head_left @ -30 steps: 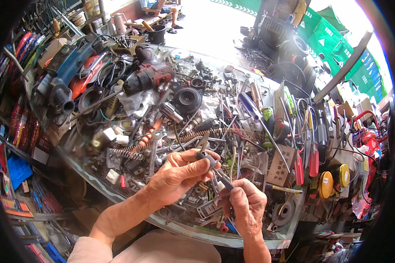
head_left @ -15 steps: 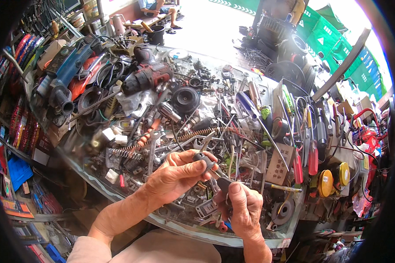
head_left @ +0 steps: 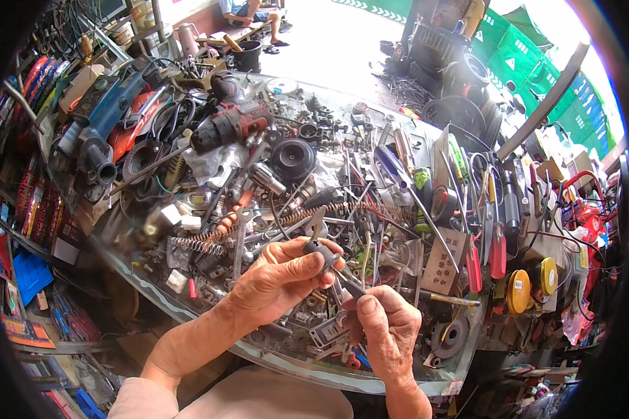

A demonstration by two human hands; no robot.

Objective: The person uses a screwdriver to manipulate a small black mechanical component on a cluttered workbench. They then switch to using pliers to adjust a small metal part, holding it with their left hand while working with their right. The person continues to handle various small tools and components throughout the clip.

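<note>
My left hand [head_left: 279, 272] pinches a small dark round part [head_left: 319, 255] between thumb and fingers. A flat, light metal tongue [head_left: 318, 223] sticks up from it, away from me. My right hand [head_left: 384, 321] is closed on a slim black-handled piece [head_left: 354, 285] with a thin metal end, shaped like a key. That thin end points at the round part's near face; whether it goes in, I cannot tell. Both hands are over the near edge of a cluttered glass-topped bench. Beneath them lies a small grey metal plate with slots [head_left: 326, 332].
Across the bench lie a red and black power drill [head_left: 230, 126], a black round disc [head_left: 293, 159], long coil springs [head_left: 197, 245] and a spanner [head_left: 242, 241]. On the right are red-handled screwdrivers [head_left: 498, 255] and yellow reels [head_left: 518, 292]. A seated person [head_left: 251, 14] is far off.
The black-handled piece has turned to lie more in line with the round part, its narrow edge now toward me. The round part has tilted slightly in my left hand.
</note>
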